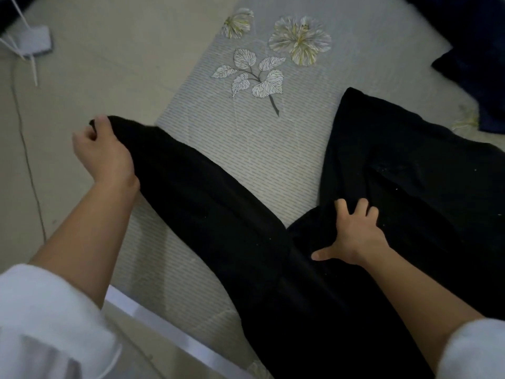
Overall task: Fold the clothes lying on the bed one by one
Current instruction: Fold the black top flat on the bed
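Where the floor (82, 64) shows pale beyond the left hand (105, 153), a thin cable (27, 160) trails down it and a blurred white thing with cords (34, 41) lies far out past the knuckles. That left hand is closed, thumb and curled fingers pinching the end of one leg of the black trousers (246, 242) and holding it raised just off the edge of the bed (232, 138). A white sleeve (43, 318) is pushed up that arm. From the pinched end the leg runs down and rightward across the bed's striped sheet to the fork of the trousers, which sits just beside the right hand (352, 236). Between the two hands the sheet lies bare, and farther out from them it carries a printed sprig of leaves (254, 76) and pale flowers (300, 39). No brand, label or lettering can be read anywhere. The right hand is spread flat, fingers splayed and thumb out to the side, pressing down on the trousers where the second leg starts; that leg stretches away beyond its fingertips, flat on the sheet. Far right of this hand lies dark blue cloth (481, 64), too dim to make out.
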A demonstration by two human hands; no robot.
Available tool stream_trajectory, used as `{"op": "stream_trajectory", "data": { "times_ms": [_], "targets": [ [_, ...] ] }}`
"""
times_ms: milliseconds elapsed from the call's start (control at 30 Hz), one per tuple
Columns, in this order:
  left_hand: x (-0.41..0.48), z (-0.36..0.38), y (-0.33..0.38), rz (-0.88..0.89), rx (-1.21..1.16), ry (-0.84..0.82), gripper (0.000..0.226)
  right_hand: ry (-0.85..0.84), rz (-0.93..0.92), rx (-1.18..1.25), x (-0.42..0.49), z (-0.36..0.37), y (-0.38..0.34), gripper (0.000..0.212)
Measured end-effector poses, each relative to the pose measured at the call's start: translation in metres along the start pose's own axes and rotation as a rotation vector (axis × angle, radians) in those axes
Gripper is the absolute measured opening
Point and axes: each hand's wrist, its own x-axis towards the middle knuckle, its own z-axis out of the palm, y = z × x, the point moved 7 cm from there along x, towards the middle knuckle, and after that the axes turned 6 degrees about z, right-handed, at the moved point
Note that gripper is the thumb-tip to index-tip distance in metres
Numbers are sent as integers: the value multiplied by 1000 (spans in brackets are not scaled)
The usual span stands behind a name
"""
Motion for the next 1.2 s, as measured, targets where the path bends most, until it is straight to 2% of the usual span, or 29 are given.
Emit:
{"op": "stream_trajectory", "data": {
  "times_ms": [133,233,333,433,500,567,633,700,733,800,867,933,1067,1133,1200],
  "targets": [
    [-48,17,56,226,-40,-32,22,177,-64,57,-11,8,11,115],
    [-132,46,99,467,-16,-233,22,243,-160,276,-28,25,27,96],
    [-244,82,108,567,-8,-625,17,262,-148,813,-40,32,65,64],
    [-366,107,79,614,129,-1242,12,244,99,1392,-47,39,122,34],
    [-427,102,42,676,347,-1589,36,118,265,1732,-54,47,147,33],
    [-449,86,9,657,525,-1728,55,-39,363,1929,-60,57,160,53],
    [-443,62,-17,722,667,-1643,69,-118,411,1978,-64,64,170,64],
    [-420,37,-39,878,878,-1405,93,-138,396,1967,-61,65,175,51],
    [-406,24,-52,845,996,-1319,106,-137,381,1962,-58,65,175,38],
    [-375,1,-72,727,1118,-1165,125,-113,399,1966,-49,64,174,30],
    [-348,-14,-80,638,1147,-1036,122,-45,478,2013,-36,60,174,26],
    [-330,-19,-79,605,1122,-920,110,48,486,2065,-22,47,176,28],
    [-325,-10,-61,607,1013,-872,95,328,278,2051,-20,-11,200,23],
    [-334,-3,-55,642,938,-962,94,449,230,2050,-20,-33,233,20],
    [-349,4,-55,676,889,-1084,92,495,276,2022,-13,-36,269,16]
  ]
}}
